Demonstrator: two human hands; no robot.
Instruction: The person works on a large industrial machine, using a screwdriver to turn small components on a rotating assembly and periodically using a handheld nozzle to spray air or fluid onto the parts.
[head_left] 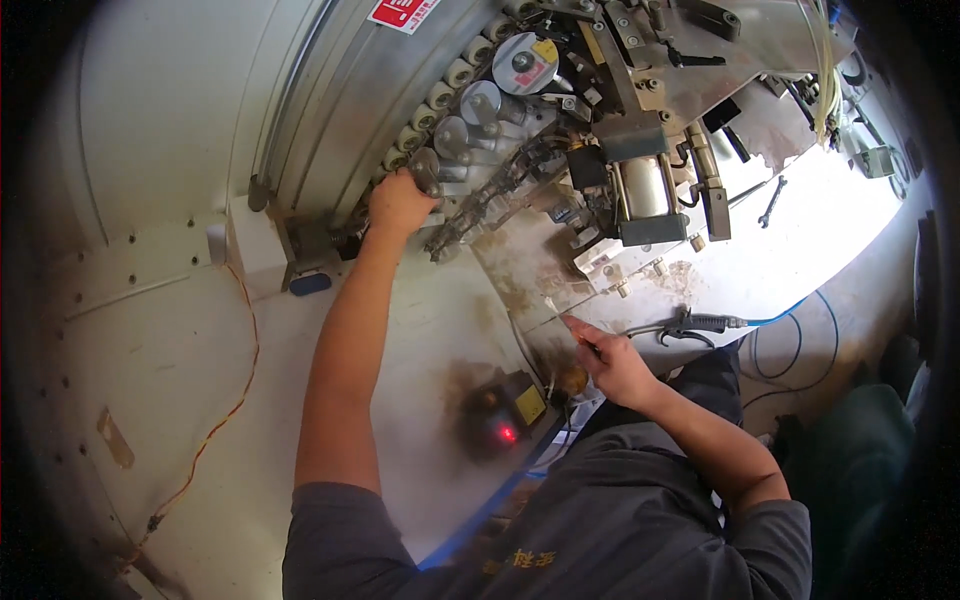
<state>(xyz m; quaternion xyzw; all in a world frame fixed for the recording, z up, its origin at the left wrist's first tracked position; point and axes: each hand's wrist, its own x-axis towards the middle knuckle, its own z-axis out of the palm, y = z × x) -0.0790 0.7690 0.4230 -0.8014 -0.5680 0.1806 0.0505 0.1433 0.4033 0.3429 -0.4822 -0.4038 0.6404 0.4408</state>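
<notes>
My left hand (400,205) is reaching to the machine's inner side, its fingers curled round a metal pressure roller (425,168). That roller is the nearest in a slanting row of round-faced metal rollers (453,136). Nearer my body, my right hand (615,370) is closed round a slim tool (552,306) with a pale tip, pointing up and left. Most of its handle is hidden in my fingers, so its exact kind is unclear. A dirt-caked cable chain or hose (490,205) runs just right of my left hand.
White conveyor wheels (425,118) line the metal rail. A cylinder unit (648,190) stands centre right. On the pale surface lie an air blow gun (700,325) with a blue hose and a wrench (772,200). A dark device with a red light (505,425) sits below.
</notes>
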